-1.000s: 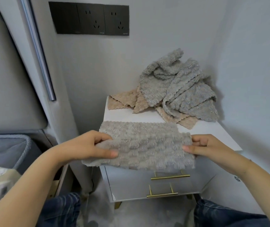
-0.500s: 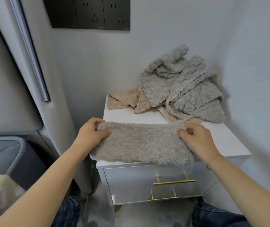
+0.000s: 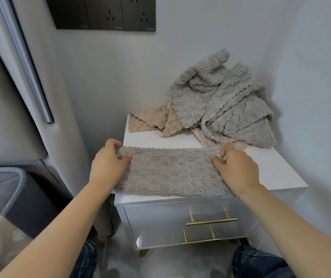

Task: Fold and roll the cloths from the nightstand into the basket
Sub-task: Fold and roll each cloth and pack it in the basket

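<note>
L hand [image 3: 108,167] & R hand [image 3: 235,169] fingers pinch folded grey cloth [image 3: 170,173] flat on nightstand [image 3: 271,173]; basket [image 3: 10,189] contents unclear.

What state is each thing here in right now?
Folded grey cloth: flat on the nightstand's front edge.
Left hand: pinching its left end.
Right hand: pinching its right end.
Cloth pile: crumpled, unfolded.
Nightstand drawers: closed.
Basket: contents not visible.
</note>
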A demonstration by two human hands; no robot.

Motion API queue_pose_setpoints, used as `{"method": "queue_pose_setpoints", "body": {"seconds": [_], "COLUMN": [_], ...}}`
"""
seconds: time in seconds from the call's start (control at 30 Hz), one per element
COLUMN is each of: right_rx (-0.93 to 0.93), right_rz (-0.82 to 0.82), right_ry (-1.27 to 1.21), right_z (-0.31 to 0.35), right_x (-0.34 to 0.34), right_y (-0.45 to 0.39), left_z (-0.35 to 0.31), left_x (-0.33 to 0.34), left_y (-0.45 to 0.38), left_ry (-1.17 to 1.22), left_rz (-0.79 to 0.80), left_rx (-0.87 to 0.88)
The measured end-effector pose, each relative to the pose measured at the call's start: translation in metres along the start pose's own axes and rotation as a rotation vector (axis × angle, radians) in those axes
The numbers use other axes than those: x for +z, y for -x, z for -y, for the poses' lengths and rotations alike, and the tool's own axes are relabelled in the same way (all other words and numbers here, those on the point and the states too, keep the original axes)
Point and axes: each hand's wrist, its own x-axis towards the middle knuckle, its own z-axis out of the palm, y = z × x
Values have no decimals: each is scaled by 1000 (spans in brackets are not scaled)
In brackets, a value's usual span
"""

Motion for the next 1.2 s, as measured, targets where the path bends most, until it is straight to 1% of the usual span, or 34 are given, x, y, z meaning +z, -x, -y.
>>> {"method": "queue_pose_setpoints", "body": {"seconds": [0.07,0.1,0.13,0.17,0.2,0.23,0.27,0.3,0.37,0.43,0.57,0.63,0.67,0.73,0.8,0.87,0.97,1.03,1.1,1.13,1.2], "right_rx": [-79,-152,-240,-326,-400,-462,-506,-526,-495,-464,-496,-502,-516,-558,-607,-621,-613,-634,-691,-727,-759], "right_rz": [-96,-144,-166,-141,-67,37,139,222,302,321,341,323,304,288,294,327,349,352,301,264,237], "right_ry": [10,-3,-15,-32,-65,-96,-113,-121,-157,-175,-125,-150,-140,-75,-73,-162,-282,-254,-124,-62,-46], "right_z": [4,6,7,8,10,12,12,12,11,9,11,18,23,32,37,38,40,39,37,35,35], "right_x": [-6,-10,-12,-14,-14,-12,-8,-4,1,0,-8,-16,-20,-24,-22,-19,-17,-14,-11,-11,-16], "right_y": [3,3,2,1,1,0,0,1,2,5,16,22,24,29,34,36,35,38,43,45,44], "left_z": [5,8,10,12,14,17,18,19,18,10,-11,-20,-24,-35,-46,-54,-57,-58,-52,-47,-37], "left_x": [-3,-7,-11,-14,-17,-20,-21,-25,-31,-35,-34,-35,-34,-25,-10,7,24,25,20,17,7], "left_y": [3,3,4,6,9,11,14,17,21,21,-1,-23,-36,-60,-78,-88,-87,-69,-36,-17,26], "left_ry": [-125,-155,-178,-208,-227,-226,-223,-226,-247,-235,-165,-182,-211,-282,-337,-366,-477,-524,-503,-484,-412], "left_rz": [-16,30,115,229,351,425,438,404,267,150,-57,-135,-149,-131,-106,-68,54,65,49,69,170], "left_rx": [9,-31,-88,-145,-192,-216,-211,-190,-118,-26,198,251,259,266,295,316,288,304,401,454,506]}}
